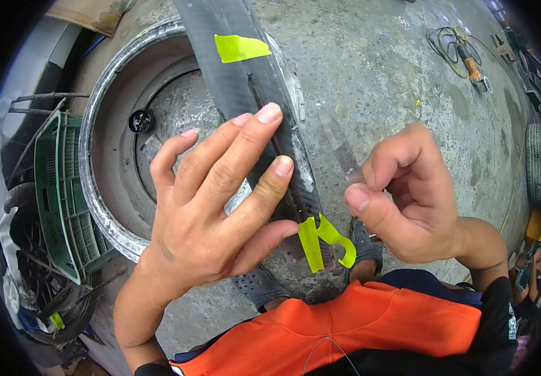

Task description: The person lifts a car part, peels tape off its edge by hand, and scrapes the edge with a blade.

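A long dark part with a woven, carbon-fibre look [226, 78] slants from the top of the head view down towards my feet, resting across the tire's rim. My left hand [220, 194] lies over it with fingers spread, the fingertips on its surface beside a lengthwise slit or groove. Bright yellow-green tape [242, 48] is stuck across its upper part, and more tape [312, 243] hangs loosely at the lower end with a curled tail. To the right, my right hand [411, 194] pinches a narrow grey pointed blade [338, 145] between thumb and forefinger, apart from the part.
A large upright-lying tire [92, 141] is under the part, with a small black cup [141, 121] inside its ring. A green plastic crate [63, 194] stands left. An orange corded power tool [474, 74] lies at upper right, near another tire [535, 164].
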Motion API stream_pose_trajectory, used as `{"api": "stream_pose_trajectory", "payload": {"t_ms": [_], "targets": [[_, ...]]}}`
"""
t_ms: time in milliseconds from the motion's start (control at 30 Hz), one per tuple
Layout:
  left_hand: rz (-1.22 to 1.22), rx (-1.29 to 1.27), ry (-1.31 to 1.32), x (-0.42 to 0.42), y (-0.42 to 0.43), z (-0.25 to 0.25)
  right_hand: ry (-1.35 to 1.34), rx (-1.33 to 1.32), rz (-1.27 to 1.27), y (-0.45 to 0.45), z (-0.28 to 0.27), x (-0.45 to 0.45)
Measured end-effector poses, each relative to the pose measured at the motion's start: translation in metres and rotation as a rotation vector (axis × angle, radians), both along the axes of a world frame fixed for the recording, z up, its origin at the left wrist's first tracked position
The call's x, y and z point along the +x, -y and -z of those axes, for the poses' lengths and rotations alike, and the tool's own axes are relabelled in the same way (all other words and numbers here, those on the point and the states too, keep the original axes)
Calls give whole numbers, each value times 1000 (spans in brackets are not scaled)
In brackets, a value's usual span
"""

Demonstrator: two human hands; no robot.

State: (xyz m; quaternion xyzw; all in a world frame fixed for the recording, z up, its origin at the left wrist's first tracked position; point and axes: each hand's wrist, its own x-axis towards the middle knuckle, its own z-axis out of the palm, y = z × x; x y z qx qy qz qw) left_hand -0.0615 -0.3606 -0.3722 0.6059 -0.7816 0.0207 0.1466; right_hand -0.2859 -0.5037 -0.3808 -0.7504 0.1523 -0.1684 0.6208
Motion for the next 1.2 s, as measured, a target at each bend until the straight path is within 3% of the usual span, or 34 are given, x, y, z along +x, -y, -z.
{"api": "stream_pose_trajectory", "payload": {"t_ms": [200,500,900,1000,1200], "targets": [[-2,-3,6,0,0,0,-27,-45,-88,-1,-5,2],[0,-16,26,0,0,-1,-99,132,-95,4,-11,9],[18,-36,-15,-5,3,0,-187,537,-120,12,-12,13],[19,-32,-4,-4,3,0,-21,738,-78,0,7,10],[14,-45,-27,2,1,4,63,591,-49,-7,12,2]]}}
